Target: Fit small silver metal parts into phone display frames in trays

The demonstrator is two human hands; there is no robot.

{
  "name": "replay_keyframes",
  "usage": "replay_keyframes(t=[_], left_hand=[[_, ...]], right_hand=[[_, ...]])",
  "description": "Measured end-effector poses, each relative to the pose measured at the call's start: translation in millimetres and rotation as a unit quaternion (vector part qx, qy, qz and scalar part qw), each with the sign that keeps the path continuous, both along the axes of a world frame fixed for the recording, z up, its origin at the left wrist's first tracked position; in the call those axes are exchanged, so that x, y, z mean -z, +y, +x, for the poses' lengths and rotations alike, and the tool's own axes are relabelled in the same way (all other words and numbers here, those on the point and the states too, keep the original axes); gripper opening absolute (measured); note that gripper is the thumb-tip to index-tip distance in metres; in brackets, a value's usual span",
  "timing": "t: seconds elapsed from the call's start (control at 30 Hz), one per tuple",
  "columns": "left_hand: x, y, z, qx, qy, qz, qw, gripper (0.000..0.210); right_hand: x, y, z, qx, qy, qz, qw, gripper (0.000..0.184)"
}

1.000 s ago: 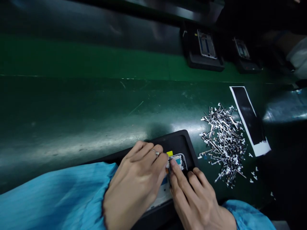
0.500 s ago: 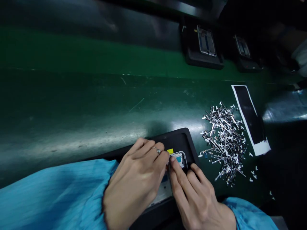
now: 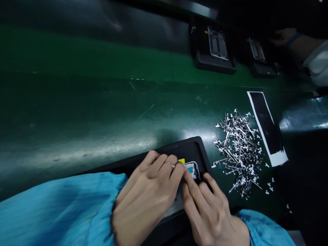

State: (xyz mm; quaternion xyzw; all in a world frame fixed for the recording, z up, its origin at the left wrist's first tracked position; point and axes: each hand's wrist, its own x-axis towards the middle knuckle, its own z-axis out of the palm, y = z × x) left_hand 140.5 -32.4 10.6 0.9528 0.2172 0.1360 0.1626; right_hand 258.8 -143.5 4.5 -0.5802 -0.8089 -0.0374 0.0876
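Two bare hands meet over a black tray [image 3: 189, 145] on a green tabletop [image 3: 89, 112]. A blue sleeve [image 3: 64, 205] crosses the tray's left part and ends at the wrist of the left hand [image 3: 150, 191], whose fingers are bent and drawn together; a ring [image 3: 171, 165] circles one of them. What its fingertips may pinch is hidden and cannot be told. Beneath the hands, a silver-rimmed device frame [image 3: 194, 167] lies inside the tray, toward its right end, largely covered. A yellow tab [image 3: 181, 160] shows in the tray at the frame's far edge. The right hand [image 3: 208, 212] spans the tray's right side, its index fingertip meeting the left hand's fingers over the frame; whether it grips anything cannot be seen. Beyond the tray, to the right, a second black tray [image 3: 215, 65] bears another frame [image 3: 219, 44]. Just right of the near tray lies a heap of small strip-like parts [image 3: 241, 150]; farther right, a white-bordered black sheet [image 3: 268, 126]. Well beyond the tray, far right, a co-worker's hand [image 3: 284, 36] shows dimly.
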Motion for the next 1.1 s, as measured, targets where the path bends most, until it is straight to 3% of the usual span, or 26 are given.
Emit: replay_keyframes(t=[0.17,0.3,0.47,0.77,1.1], left_hand=[[3.8,0.9,-3.4,0.025,-0.037,0.061,0.997,0.039],[11.0,0.0,-5.7,0.001,-0.095,0.066,0.993,0.039],[18.1,-3.0,-7.4,-0.014,-0.075,0.074,0.994,0.034],[15.0,-5.2,-9.2,-0.083,-0.040,-0.088,0.992,0.029],[9.3,8.2,-16.0,-0.042,-0.025,-0.077,0.996,0.034]], right_hand=[[-0.5,-0.1,-0.7,0.013,0.026,0.002,1.000,0.033],[-0.1,2.0,0.8,0.013,0.035,0.008,0.999,0.034],[-0.8,1.8,-1.3,0.030,0.032,0.007,0.999,0.034],[1.5,-0.1,-0.1,0.031,0.050,0.019,0.998,0.034],[-0.5,5.0,-3.0,0.029,-0.008,-0.011,0.999,0.037]])
